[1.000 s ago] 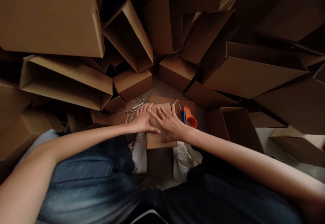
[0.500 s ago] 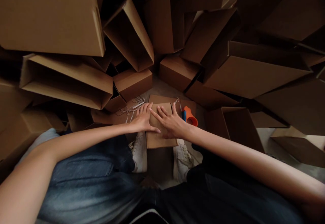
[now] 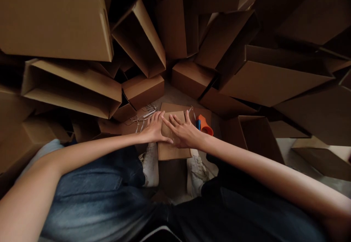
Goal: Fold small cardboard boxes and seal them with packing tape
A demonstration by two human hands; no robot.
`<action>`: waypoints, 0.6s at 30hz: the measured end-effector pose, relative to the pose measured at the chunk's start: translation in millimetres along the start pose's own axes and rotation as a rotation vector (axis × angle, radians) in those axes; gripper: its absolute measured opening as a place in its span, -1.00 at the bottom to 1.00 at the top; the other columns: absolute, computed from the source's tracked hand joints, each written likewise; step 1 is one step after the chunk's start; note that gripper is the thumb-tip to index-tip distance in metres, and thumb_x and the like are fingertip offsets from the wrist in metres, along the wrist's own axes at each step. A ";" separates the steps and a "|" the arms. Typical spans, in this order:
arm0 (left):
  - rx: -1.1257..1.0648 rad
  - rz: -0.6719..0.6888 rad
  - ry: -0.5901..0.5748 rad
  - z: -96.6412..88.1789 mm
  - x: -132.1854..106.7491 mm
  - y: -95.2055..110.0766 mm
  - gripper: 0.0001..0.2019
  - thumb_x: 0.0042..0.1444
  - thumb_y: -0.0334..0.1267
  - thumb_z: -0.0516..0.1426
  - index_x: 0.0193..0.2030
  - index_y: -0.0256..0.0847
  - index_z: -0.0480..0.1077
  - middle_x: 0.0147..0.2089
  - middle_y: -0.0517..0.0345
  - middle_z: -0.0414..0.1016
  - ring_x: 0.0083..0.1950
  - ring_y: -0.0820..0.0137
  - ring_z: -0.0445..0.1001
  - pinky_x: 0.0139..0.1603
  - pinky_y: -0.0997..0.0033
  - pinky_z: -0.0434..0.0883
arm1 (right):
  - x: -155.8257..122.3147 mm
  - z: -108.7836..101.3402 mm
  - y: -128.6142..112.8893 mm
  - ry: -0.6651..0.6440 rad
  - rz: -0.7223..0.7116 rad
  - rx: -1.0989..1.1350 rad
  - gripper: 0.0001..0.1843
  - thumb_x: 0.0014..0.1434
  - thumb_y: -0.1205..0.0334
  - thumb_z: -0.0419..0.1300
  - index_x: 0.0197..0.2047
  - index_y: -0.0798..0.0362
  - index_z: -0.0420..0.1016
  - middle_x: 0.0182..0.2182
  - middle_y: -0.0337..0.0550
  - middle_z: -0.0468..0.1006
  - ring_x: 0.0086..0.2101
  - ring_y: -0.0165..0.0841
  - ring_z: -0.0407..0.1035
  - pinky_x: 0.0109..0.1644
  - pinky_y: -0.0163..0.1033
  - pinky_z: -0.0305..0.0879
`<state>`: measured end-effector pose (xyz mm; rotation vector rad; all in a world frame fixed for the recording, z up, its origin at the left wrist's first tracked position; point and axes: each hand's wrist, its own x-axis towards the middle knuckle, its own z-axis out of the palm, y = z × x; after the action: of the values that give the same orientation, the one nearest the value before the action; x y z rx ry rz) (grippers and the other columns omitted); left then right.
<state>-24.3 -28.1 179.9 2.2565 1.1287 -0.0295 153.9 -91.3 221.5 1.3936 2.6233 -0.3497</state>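
Observation:
A small brown cardboard box (image 3: 172,150) lies on the floor between my white shoes (image 3: 150,165). My left hand (image 3: 154,128) rests flat on its left top edge, fingers stretched forward. Beside it, my right hand (image 3: 184,132) presses flat on the box top, fingers spread. The two hands touch at the fingertips. Just right of my right hand lies an orange and blue tape dispenser (image 3: 203,125).
Stacks of brown cardboard boxes (image 3: 68,84) ring the floor spot on all sides. A flat cardboard sheet (image 3: 175,107) lies under the small box. Loose clear plastic strapping (image 3: 142,116) lies left of the hands. Bare floor (image 3: 287,148) shows at the right.

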 end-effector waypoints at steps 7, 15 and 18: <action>0.009 -0.007 -0.028 -0.6 0.0 -0.1 0.32 -0.31 0.31 0.32 0.45 -0.26 -0.27 0.47 -0.38 -0.17 0.49 -0.19 -0.25 0.39 -0.27 -0.14 | 2.9 3.6 2.4 0.050 0.016 0.011 0.37 0.02 0.01 0.37 0.45 0.20 -0.64 0.34 0.51 0.06 0.32 0.21 0.01 0.26 0.61 -0.36; -0.024 0.006 -0.036 -2.7 1.3 -2.1 0.25 -0.23 0.32 0.28 0.45 -0.22 -0.27 0.47 -0.36 -0.18 0.49 -0.20 -0.26 0.38 -0.28 -0.12 | 4.3 6.2 -4.3 0.009 0.046 0.000 0.54 -0.18 -0.09 0.48 0.46 0.21 -0.58 0.36 0.55 -0.03 0.33 0.30 -0.07 0.27 0.60 -0.38; -0.038 0.019 -0.058 -8.6 1.9 -4.0 0.15 -0.14 0.30 0.25 0.45 -0.18 -0.21 0.44 -0.31 -0.09 0.48 -0.17 -0.18 0.38 -0.25 -0.10 | 5.1 8.1 -6.1 0.007 0.055 -0.010 0.40 -0.06 -0.04 0.42 0.48 0.19 -0.50 0.36 0.51 -0.02 0.34 0.26 -0.06 0.27 0.60 -0.33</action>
<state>-28.1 -20.4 184.3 2.2184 1.0684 -0.0642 146.2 -92.8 213.3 1.4626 2.5828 -0.3259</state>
